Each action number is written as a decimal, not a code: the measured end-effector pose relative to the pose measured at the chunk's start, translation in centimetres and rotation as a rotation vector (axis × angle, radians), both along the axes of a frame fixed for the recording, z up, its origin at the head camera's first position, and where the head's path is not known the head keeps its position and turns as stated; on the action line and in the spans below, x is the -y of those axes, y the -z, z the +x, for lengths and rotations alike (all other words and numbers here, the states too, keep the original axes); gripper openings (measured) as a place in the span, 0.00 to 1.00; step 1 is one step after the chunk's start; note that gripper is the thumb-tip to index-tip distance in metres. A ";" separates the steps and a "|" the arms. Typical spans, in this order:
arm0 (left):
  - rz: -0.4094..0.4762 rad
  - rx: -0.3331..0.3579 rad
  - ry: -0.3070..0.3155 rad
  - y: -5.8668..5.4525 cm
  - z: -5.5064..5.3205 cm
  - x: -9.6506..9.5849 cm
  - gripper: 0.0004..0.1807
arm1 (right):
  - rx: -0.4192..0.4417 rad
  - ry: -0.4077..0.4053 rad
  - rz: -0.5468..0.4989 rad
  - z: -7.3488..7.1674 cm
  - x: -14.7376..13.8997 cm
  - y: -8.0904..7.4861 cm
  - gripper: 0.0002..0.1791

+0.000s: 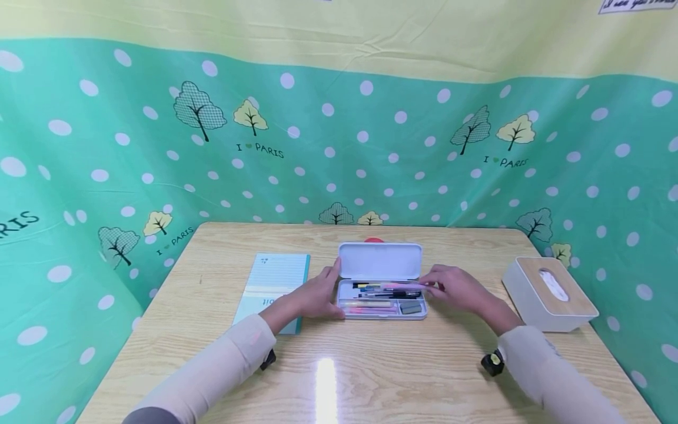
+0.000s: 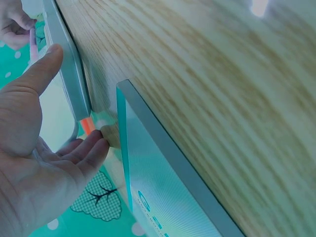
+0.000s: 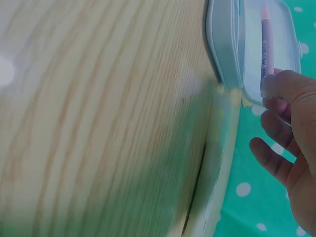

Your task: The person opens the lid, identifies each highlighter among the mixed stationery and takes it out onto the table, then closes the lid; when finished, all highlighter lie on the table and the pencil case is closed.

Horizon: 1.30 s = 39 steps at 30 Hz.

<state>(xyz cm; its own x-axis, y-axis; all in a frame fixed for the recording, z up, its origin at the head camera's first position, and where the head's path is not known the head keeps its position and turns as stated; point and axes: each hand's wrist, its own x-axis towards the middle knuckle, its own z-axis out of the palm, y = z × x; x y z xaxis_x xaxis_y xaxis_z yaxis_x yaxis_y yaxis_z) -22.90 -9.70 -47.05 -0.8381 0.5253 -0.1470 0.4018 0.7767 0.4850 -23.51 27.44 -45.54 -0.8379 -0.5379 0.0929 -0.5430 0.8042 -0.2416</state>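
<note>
- Pinching a slim, pale pink, round-barrelled pen (image 1: 406, 286) by one end, thumb against fingers, in the right hand (image 1: 452, 287), over the back right of an open, pale, rectangular hinged pencil case (image 1: 380, 262).
- Seemingly steadying the case's left end with extended fingers of the left hand (image 1: 316, 294).
- Probably at a loading or unloading step, impossible to tell which; calls for a level pen, clear of the rim.
- Pointing leftward with the free end, long axis roughly parallel to the case's long side.
</note>
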 end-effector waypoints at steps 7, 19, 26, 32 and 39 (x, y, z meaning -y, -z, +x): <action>0.005 -0.004 0.008 -0.1 0.1 0.0 0.75 | 0.001 0.044 -0.001 0.4 -1.8 0.0 0.11; -0.004 0.002 0.004 0.0 0.0 0.1 0.74 | -0.018 0.097 0.007 1.1 -4.5 0.4 0.10; -0.002 0.000 0.006 0.1 -0.1 0.1 0.75 | -0.009 0.126 0.000 1.6 -6.0 0.6 0.10; -0.004 0.001 0.000 0.1 -0.1 0.1 0.74 | -0.017 0.147 0.000 1.9 -6.9 0.8 0.09; -0.001 0.002 -0.003 0.2 -0.1 0.1 0.75 | -0.040 0.146 0.023 2.4 -7.8 1.0 0.09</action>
